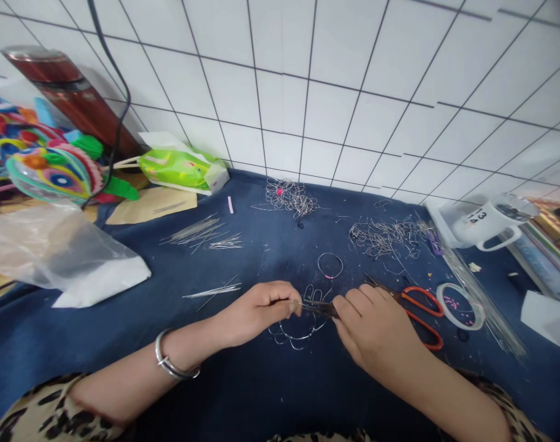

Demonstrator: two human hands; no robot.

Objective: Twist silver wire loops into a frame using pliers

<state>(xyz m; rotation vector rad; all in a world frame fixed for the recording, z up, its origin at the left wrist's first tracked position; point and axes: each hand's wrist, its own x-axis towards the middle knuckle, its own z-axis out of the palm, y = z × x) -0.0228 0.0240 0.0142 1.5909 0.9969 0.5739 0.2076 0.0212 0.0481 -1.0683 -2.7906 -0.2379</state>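
My left hand (261, 307) pinches a thin silver wire (299, 302) between thumb and fingers. Wrapped round a pair of pliers (324, 309), my right hand (376, 328) points their slim dark jaws at that wire, close to my left fingertips. Whether the jaws grip the wire is too small to tell. Below and between the hands shows a wire piece bent into petal-like loops (302, 337), partly hidden. A wire ring with pink beads (330, 266) lies just beyond the pliers. Orange-handled scissors (424, 302) rest beside my right hand, their blades partly covered.
Tangled wire (385, 237) and another tangle (291, 197) lie toward the tiled wall. Cut wire lengths (213, 290) are at left, long wires (486, 301) at right. A round tray (481, 316) holds pink beads. Around the edges are a mug (484, 224), plastic bag (77, 245) and flask (72, 92).
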